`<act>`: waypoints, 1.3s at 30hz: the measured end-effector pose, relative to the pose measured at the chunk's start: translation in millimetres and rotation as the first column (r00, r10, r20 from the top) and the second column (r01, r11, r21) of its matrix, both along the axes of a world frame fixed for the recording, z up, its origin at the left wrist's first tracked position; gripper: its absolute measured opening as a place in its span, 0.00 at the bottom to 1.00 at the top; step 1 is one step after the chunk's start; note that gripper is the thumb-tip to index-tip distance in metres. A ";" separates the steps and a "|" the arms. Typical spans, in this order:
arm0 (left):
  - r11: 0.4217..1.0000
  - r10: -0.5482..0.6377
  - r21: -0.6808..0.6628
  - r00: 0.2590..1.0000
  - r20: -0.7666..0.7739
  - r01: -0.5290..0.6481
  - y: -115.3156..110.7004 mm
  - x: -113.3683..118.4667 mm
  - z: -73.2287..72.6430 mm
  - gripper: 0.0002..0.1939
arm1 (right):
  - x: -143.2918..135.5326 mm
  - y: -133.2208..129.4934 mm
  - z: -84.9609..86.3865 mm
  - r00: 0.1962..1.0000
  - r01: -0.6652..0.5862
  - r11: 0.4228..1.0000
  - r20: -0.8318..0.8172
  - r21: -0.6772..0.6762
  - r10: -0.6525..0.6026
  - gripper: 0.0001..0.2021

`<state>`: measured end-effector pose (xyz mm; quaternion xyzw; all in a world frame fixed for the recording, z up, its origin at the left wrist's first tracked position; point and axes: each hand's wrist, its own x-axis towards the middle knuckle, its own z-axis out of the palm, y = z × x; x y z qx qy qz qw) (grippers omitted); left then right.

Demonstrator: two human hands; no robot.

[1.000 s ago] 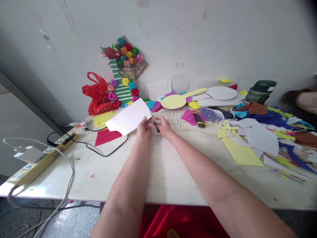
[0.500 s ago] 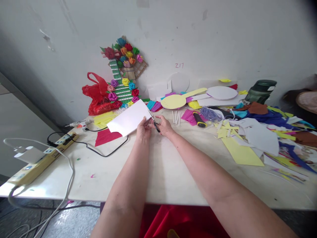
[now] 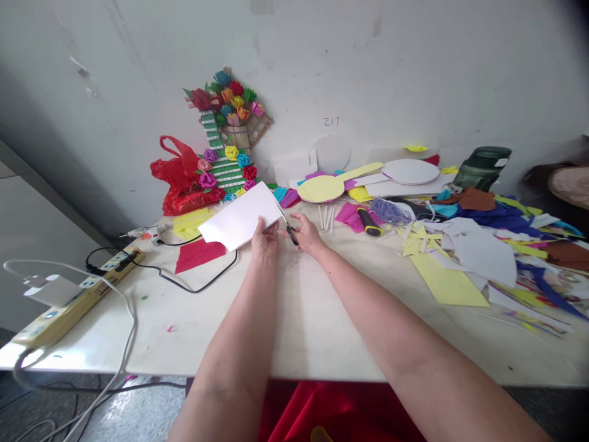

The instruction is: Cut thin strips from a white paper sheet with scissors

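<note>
A white sheet (image 3: 242,218) with a curved notch at its lower left is tilted above the table. My left hand (image 3: 265,239) grips its lower right part, thumb on top and fingers beneath. Black-handled scissors (image 3: 291,233) are in my right hand (image 3: 305,234), their blades pointing up and left along the right edge of the sheet. Under the sheet's left end lies a red piece (image 3: 197,256), with yellow paper (image 3: 191,222) behind it.
A power strip (image 3: 96,291) with cables sits at the left. Behind stand a red bag (image 3: 177,178) and a paper-flower decoration (image 3: 230,166). Rightward are a yellow paddle shape (image 3: 322,189), a cutter (image 3: 369,222), paper scraps (image 3: 446,279) and a green bottle (image 3: 483,169).
The scissors' blades look more apart beside the sheet's edge. My left hand has shifted slightly left on the sheet. The whole view has moved a little.
</note>
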<state>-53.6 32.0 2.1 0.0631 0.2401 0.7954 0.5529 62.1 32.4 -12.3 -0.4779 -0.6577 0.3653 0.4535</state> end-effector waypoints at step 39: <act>0.998 -0.058 -0.020 0.998 -0.020 0.057 -0.2 4.0 0.8 0.09 | 1.5 -0.4 2.3 0.996 0.063 0.996 -0.064 0.068 -0.058 0.29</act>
